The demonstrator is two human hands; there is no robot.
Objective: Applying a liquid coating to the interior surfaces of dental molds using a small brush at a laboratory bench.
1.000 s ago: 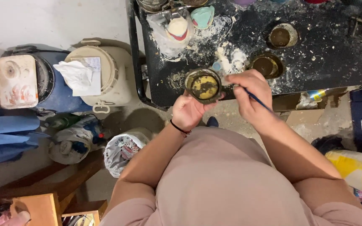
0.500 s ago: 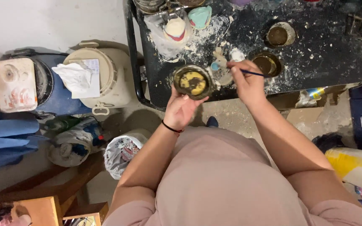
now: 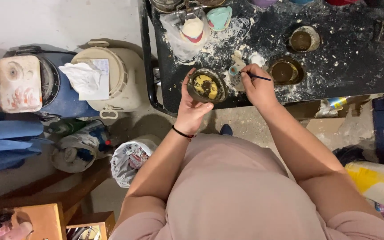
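Note:
My left hand (image 3: 191, 108) holds a small dark round bowl (image 3: 206, 86) with a yellow patch inside, at the near edge of the black paint-spattered table (image 3: 347, 66). My right hand (image 3: 257, 86) grips a thin paintbrush (image 3: 256, 77) whose tip reaches a tiny blue pot (image 3: 233, 70) on the table, just right of the bowl. A black band circles my left wrist.
Two more dark bowls (image 3: 285, 71) (image 3: 303, 40) sit on the table to the right; a plastic bag with a painted piece (image 3: 191, 31) lies at the back. On the floor to the left stand a cream barrel (image 3: 112, 84), a blue drum (image 3: 50, 89) and a bagged bin (image 3: 127, 160).
Both hands have moved out from my body over the table. The right hand with the brush left the bowl and went to the small blue pot.

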